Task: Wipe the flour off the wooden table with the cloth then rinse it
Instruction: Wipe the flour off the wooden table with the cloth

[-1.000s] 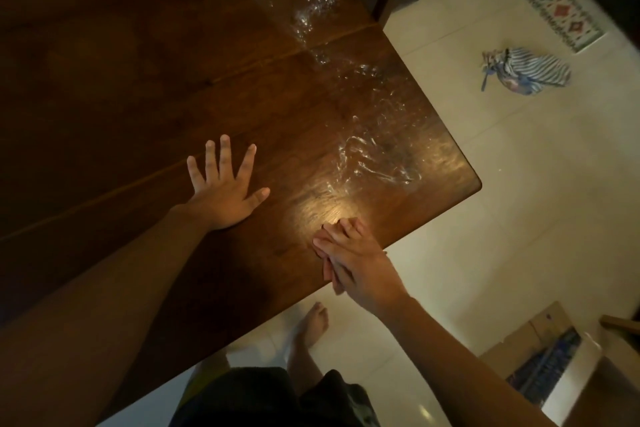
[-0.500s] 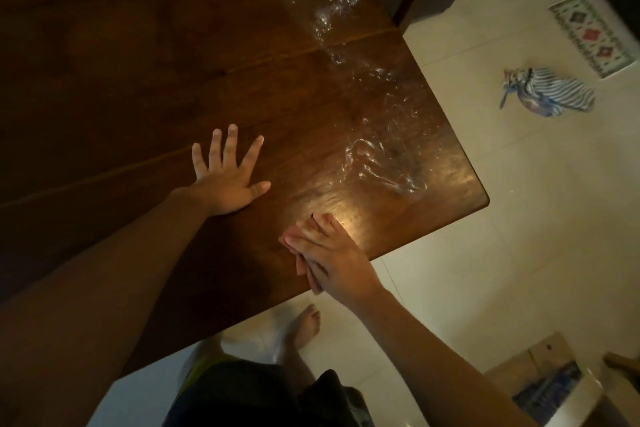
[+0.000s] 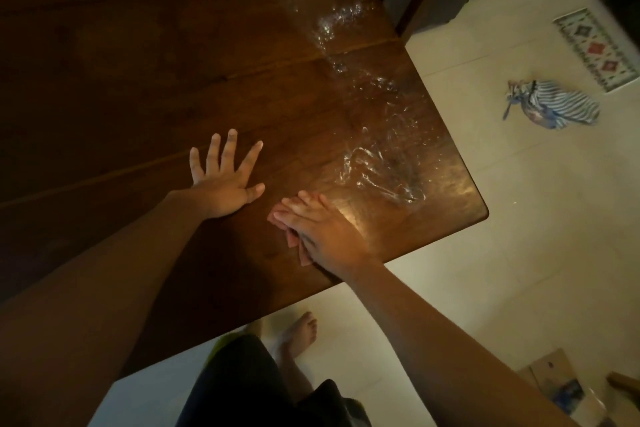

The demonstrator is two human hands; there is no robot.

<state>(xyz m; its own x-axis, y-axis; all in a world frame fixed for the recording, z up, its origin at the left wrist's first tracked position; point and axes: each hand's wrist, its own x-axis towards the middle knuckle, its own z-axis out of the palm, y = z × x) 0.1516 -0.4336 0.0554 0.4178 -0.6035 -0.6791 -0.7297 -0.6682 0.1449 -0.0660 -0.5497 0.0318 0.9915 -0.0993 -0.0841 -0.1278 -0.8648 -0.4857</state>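
The right hand (image 3: 325, 236) and the cloth (image 3: 277, 218) under it have slid leftward across the board since a second ago, closing on the left thumb and leaving the corner behind. That hand lies flat, fingers straight and together, pressing the pink cloth to the wooden table (image 3: 138, 80). The left hand (image 3: 225, 184) is flat too, fingers spread wide, holding nothing, just beside the right fingertips but apart from them. The table's near edge runs on a slant right under the right wrist; its right edge and rounded corner (image 3: 483, 215) lie off to the right, with the pale smears (image 3: 381, 170) between hand and corner and trailing up along that edge; leftward and beyond the hands the dark board is open. Most of the cloth is hidden; the strip that shows runs along the hand's left side, fingertips toward wrist, its long axis slanting toward the near edge. On the floor tiles (image 3: 519, 253) lie a striped bundle (image 3: 554, 104) and a patterned mat (image 3: 599, 48), well clear of the table.
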